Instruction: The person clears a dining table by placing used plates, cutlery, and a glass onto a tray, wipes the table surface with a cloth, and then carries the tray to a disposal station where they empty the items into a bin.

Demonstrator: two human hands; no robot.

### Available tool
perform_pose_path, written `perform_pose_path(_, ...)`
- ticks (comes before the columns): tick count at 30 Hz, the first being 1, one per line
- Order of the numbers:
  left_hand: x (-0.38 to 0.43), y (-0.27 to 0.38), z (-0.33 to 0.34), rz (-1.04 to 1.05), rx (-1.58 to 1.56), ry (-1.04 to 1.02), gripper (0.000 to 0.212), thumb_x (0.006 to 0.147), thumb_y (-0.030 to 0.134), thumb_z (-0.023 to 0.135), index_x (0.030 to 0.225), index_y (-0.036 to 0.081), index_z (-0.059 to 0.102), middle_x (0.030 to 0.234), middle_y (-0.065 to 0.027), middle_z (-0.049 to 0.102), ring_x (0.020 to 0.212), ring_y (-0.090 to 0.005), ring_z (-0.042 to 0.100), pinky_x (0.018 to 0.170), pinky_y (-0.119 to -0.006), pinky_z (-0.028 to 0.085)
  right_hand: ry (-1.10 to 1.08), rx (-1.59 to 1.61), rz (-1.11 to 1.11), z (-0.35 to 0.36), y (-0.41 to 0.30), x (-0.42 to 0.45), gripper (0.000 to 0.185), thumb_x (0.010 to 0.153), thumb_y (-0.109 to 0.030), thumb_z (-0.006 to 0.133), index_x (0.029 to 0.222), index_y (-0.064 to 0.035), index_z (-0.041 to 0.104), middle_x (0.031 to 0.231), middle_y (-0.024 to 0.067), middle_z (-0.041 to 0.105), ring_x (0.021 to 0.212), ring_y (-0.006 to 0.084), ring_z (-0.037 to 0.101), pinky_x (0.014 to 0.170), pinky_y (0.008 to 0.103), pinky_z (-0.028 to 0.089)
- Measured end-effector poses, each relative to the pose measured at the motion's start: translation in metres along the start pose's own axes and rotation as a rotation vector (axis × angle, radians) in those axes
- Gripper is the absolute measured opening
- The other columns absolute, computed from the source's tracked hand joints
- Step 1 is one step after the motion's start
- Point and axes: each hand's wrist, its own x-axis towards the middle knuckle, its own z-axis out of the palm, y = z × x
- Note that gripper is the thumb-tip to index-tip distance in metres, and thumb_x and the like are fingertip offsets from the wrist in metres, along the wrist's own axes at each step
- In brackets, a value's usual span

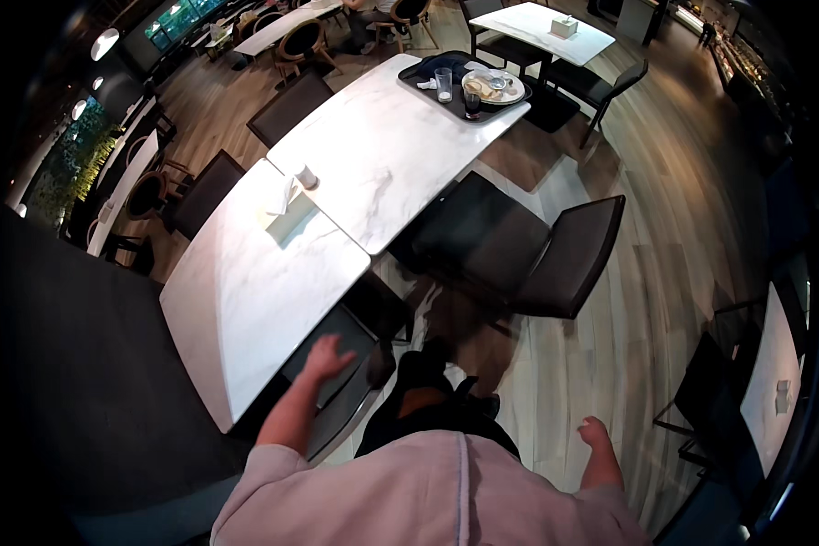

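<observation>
My left hand (329,358) hangs over a dark chair (345,382) that is tucked at the near marble-topped table (273,273). Its fingers are spread and nothing is in it. Out to the right, above the wooden floor (553,382), is my right hand (592,431); its fingers look loosely curled, and its palm is hidden. Pushed up to the first table, a second marble-topped table (382,150) bears a dark tray (420,89) at its far end. On the tray are a plate with food remains (493,87), a clear glass (443,85) and a glass with dark drink (472,106).
A brown chair (573,259) juts into the floor on the right. A tissue box (290,211) and a small white cup (306,177) stand near the tables' seam. Another table (546,31) with chairs is beyond; one more table (771,389) stands right. A seated person (368,20) is far off.
</observation>
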Motion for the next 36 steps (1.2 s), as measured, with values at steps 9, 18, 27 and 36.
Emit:
perform_pose_path(9,0.316,-0.049,-0.165,-0.087,0.214,0.446,0.063,0.074,0.039,0.072,0.130,0.015,0.056,0.140,-0.0238,0.042,0.128,-0.0416,0.039,0.103,-0.052,0.038,-0.407,0.487,0.360,-0.027,-0.093,-0.044,0.054,0.081,-0.022,0.071,0.131,-0.0120,0.054,0.112,0.0116,0.068,0.100,0.0226,0.064,0.084,0.0365,0.050)
perform_pose_path(18,0.364,0.021,-0.241,-0.378,0.145,0.471,0.069,0.076,0.037,0.071,0.134,0.006,0.050,0.132,-0.0204,0.052,0.122,-0.0376,0.050,0.098,-0.049,0.045,-0.317,0.574,0.403,-0.041,-0.149,-0.041,0.053,0.076,-0.019,0.076,0.126,-0.0094,0.060,0.108,0.0111,0.067,0.083,0.0206,0.067,0.074,0.0352,0.053)
perform_pose_path(27,0.331,0.366,-0.153,0.793,-0.041,0.316,0.030,0.074,0.004,0.067,0.104,0.001,0.067,0.103,-0.0199,0.067,0.096,-0.0384,0.064,0.086,-0.042,0.052,-0.240,0.717,0.315,-0.028,-0.087,0.035,0.045,0.080,-0.025,0.069,0.123,-0.0123,0.062,0.101,0.0086,0.067,0.084,0.0182,0.066,0.072,0.0319,0.053)
perform_pose_path(36,0.181,0.727,0.047,1.139,0.097,-0.377,0.010,0.082,0.020,0.062,0.087,0.012,0.064,0.080,-0.0156,0.065,0.076,-0.0395,0.063,0.066,-0.047,0.052,0.045,0.688,0.309,-0.107,0.108,0.056,0.047,0.075,-0.024,0.067,0.119,-0.0086,0.064,0.105,0.0156,0.070,0.098,0.0275,0.066,0.088,0.0368,0.052)
